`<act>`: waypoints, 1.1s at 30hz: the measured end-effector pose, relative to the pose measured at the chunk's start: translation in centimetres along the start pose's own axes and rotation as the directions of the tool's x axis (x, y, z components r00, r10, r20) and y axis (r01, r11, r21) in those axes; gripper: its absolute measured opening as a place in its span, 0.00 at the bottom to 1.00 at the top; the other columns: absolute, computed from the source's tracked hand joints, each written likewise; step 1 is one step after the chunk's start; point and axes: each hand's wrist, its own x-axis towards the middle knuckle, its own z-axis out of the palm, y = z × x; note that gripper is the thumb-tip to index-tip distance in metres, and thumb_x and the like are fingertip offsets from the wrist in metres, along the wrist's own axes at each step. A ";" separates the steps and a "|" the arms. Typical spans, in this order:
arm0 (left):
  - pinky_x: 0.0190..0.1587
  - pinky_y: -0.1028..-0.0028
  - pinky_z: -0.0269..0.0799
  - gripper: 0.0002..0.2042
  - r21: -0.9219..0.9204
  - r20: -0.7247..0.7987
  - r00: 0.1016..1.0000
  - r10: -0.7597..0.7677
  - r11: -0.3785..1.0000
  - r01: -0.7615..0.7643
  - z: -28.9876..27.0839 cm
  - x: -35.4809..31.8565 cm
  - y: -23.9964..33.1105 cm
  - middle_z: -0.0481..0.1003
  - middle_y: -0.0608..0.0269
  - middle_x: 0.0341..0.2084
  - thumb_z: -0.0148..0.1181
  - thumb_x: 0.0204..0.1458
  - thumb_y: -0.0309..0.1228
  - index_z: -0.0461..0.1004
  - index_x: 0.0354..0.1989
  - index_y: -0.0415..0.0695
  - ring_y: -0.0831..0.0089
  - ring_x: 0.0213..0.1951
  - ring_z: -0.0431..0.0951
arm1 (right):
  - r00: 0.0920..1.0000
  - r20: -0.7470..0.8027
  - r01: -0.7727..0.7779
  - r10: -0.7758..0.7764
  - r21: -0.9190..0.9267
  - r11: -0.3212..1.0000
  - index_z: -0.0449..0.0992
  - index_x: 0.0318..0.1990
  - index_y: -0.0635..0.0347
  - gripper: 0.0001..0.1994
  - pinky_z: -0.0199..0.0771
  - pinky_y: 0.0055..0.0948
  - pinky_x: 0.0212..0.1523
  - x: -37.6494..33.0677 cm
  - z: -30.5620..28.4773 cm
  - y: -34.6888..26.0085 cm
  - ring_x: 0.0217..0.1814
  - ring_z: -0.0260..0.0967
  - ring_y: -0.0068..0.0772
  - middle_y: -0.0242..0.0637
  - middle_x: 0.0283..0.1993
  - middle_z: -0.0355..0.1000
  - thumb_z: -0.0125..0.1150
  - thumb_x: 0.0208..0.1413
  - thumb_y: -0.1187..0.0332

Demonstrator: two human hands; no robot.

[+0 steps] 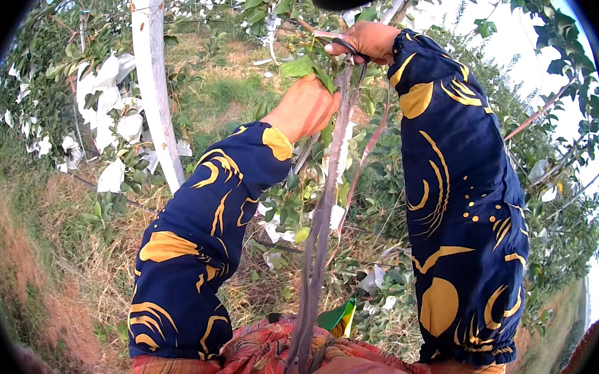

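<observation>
My right hand [371,41] is raised at the upper middle, its fingers closed round the dark looped handle of what looks like scissors [349,47]. Below it and to the left, my left hand [308,106] is closed among the leaves; what its fingers hold is hidden. A green leaf [298,67] lies just above that hand. A long greyish strip [321,220] runs from beside my right hand down to my waist. Both forearms wear dark blue sleeves with yellow patterns.
A pale upright post [156,86] stands left of my hands. White bags or papers [107,96] hang in the foliage beyond it. Leafy branches [560,37] reach in at right. Dry grass [76,272] covers the ground, and a green and yellow object [338,318] sits near my waist.
</observation>
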 end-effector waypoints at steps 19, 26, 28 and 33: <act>0.33 0.67 0.66 0.04 -0.208 0.190 0.981 0.035 0.978 0.005 -2.2 -4.2 0.8 0.71 0.59 0.18 0.52 0.45 0.29 0.70 0.28 0.46 0.61 0.25 0.74 | 0.997 0.075 -0.019 0.000 0.259 0.966 0.78 0.37 0.53 0.19 0.37 0.16 0.10 2.7 0.7 3.7 0.09 0.42 0.11 0.20 0.14 0.59 0.68 0.45 0.50; 0.33 0.65 0.63 0.05 0.287 0.241 0.841 -0.484 0.864 0.415 -15.8 -23.1 -3.1 0.68 0.60 0.22 0.56 0.48 0.28 0.69 0.32 0.43 0.61 0.28 0.69 | 0.943 0.300 0.000 -0.143 0.432 0.902 0.68 0.53 0.61 0.24 0.62 0.19 0.25 -10.3 4.4 9.2 0.25 0.62 0.15 0.24 0.27 0.69 0.64 0.51 0.61; 0.40 0.64 0.65 0.07 0.699 0.402 0.356 -0.843 0.534 0.475 -22.3 -38.8 -5.9 0.73 0.58 0.29 0.52 0.52 0.31 0.72 0.36 0.44 0.60 0.34 0.73 | 0.931 0.343 -0.100 -0.121 0.560 0.823 0.65 0.56 0.62 0.22 0.71 0.21 0.32 -14.4 6.3 9.5 0.29 0.68 0.17 0.26 0.34 0.70 0.61 0.53 0.70; 0.43 0.59 0.71 0.18 0.923 0.372 -0.372 -0.850 0.299 0.242 -29.7 -49.9 -4.1 0.76 0.53 0.39 0.60 0.44 0.41 0.75 0.43 0.47 0.56 0.42 0.77 | 0.941 0.337 -0.259 0.011 0.700 0.665 0.68 0.54 0.64 0.19 0.73 0.20 0.32 -20.1 10.4 15.3 0.28 0.70 0.18 0.27 0.33 0.70 0.59 0.53 0.74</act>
